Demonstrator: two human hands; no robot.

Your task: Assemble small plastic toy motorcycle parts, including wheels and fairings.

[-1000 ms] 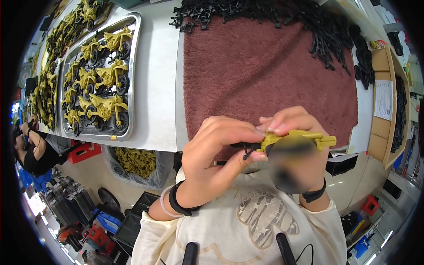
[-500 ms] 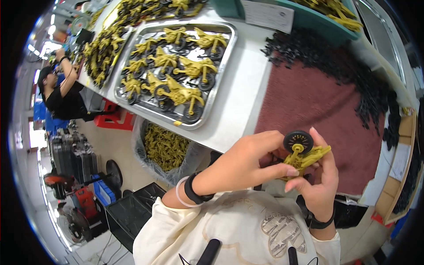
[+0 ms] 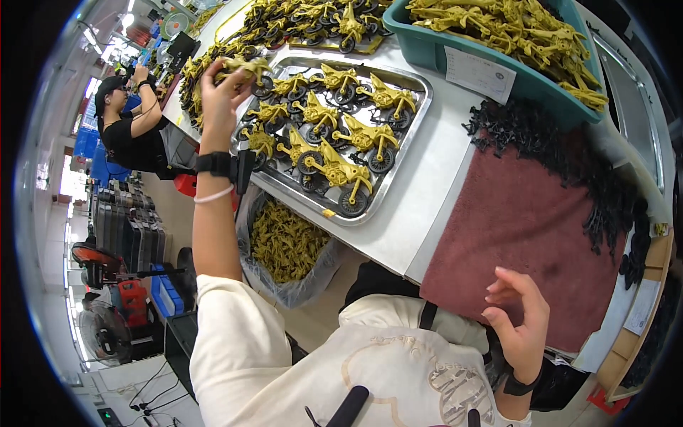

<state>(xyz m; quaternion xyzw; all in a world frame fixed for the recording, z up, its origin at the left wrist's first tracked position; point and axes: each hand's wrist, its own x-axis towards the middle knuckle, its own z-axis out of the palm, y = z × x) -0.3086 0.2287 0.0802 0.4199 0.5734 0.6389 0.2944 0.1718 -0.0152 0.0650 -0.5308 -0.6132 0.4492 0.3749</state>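
My left hand [image 3: 219, 96] is stretched out to the far left, its fingers closed on a yellow plastic toy motorcycle [image 3: 245, 67]. A black wheel shows at its right end. Just beyond the near-left rim of the metal tray [image 3: 414, 142], the hand hovers by the piled toys. Several like toy motorcycles [image 3: 341, 169], yellow with black wheels, lie in rows on that tray. My right hand [image 3: 523, 324] is held over the near edge of the maroon cloth [image 3: 491, 220], fingers bent and apart, holding nothing.
Black plastic parts [image 3: 605, 192] lie heaped along the cloth's far and right edges. A teal bin [image 3: 420, 43] of yellow parts stands at the back. More toys [image 3: 313, 25] are piled beyond the tray. Below the table sits a lined bag of yellow parts [image 3: 284, 245]. A co-worker [image 3: 128, 135] is at left.
My left hand has swung from beside my right hand over the cloth to the far left, carrying the toy motorcycle. My right hand has let go and moved slightly nearer to me.
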